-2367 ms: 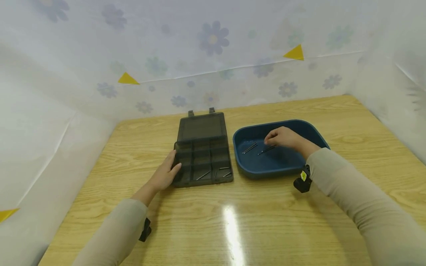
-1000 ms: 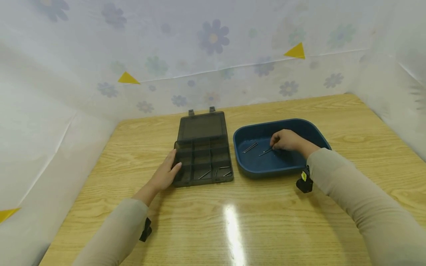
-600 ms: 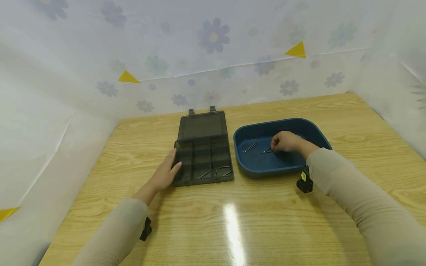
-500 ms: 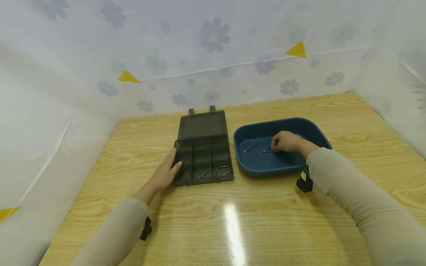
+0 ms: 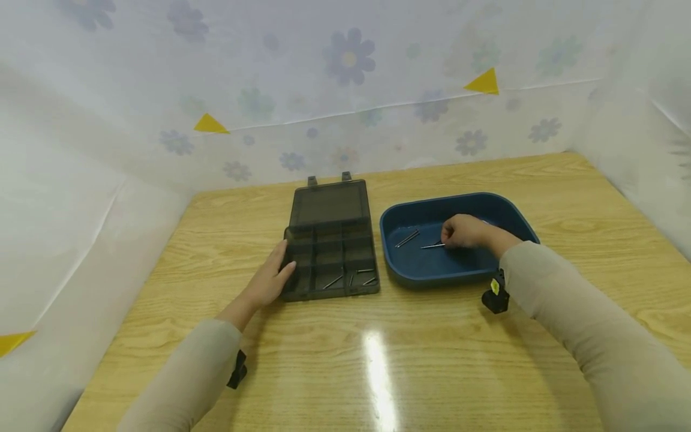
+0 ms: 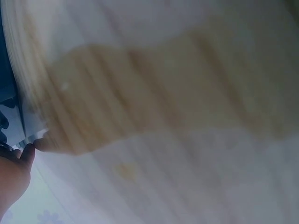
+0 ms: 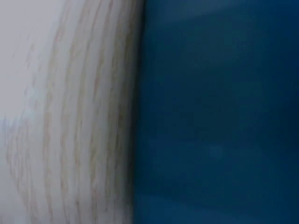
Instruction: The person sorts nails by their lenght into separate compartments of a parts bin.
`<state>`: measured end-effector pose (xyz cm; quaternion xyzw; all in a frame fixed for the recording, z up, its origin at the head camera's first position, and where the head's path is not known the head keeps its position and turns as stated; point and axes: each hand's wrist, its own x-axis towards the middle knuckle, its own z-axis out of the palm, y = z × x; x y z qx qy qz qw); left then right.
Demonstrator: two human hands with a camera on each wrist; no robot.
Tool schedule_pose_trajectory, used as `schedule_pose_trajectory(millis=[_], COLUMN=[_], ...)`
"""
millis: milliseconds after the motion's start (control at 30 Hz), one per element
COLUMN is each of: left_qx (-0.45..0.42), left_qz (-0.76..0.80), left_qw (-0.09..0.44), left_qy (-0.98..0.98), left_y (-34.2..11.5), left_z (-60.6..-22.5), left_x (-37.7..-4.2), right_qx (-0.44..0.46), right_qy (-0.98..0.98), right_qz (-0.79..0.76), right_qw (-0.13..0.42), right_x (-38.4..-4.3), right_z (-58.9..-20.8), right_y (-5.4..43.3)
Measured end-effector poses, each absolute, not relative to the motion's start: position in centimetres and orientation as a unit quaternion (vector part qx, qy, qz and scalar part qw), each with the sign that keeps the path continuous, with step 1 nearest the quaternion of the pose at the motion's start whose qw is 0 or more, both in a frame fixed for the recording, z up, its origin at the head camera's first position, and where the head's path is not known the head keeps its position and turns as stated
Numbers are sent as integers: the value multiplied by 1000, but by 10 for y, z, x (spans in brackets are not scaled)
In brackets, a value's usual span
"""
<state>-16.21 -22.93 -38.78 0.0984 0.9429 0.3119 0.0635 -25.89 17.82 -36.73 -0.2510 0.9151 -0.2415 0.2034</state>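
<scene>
In the head view my left hand [image 5: 268, 277] rests along the left side of a dark organizer box [image 5: 313, 295] that lies with its lid up, the thumb over the rim. Several thin metal rods lie in the box's front compartments, one of them a longer rod [image 5: 332, 282]. My right hand [image 5: 465, 231] reaches down into a blue tray [image 5: 421, 278], fingers bent together at the end of a thin metal rod [image 5: 432, 246]; its fingertips are partly hidden. Left of that hand, a pair of rods [image 5: 407, 238] lies on the tray floor. Their exact kind is too small to tell.
The box's lid [image 5: 329, 201] lies back toward the flowered white sheet [image 5: 345, 138]. Box and tray stand side by side, a narrow gap between them, on the wooden table [image 5: 302, 360]. The right wrist view shows the tray's outer wall [image 7: 215, 112], blurred.
My right hand has gone lower and slightly right in the tray, its fingers closing in on the rods. The rod by its fingertips has turned flatter. My left hand stays at the box.
</scene>
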Motion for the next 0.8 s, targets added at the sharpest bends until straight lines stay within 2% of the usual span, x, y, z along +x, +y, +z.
schedule_pose_trajectory(millis=[800], left_qx=[94], left_qz=[336], left_qw=[63], left_qy=[935], left_y=[-230], left_z=[-388], left_x=[-161], right_qx=[-180], right_qy=[872], right_qz=[-429], right_qw=[153], right_x=[-244], right_z=[-349], right_y=[173])
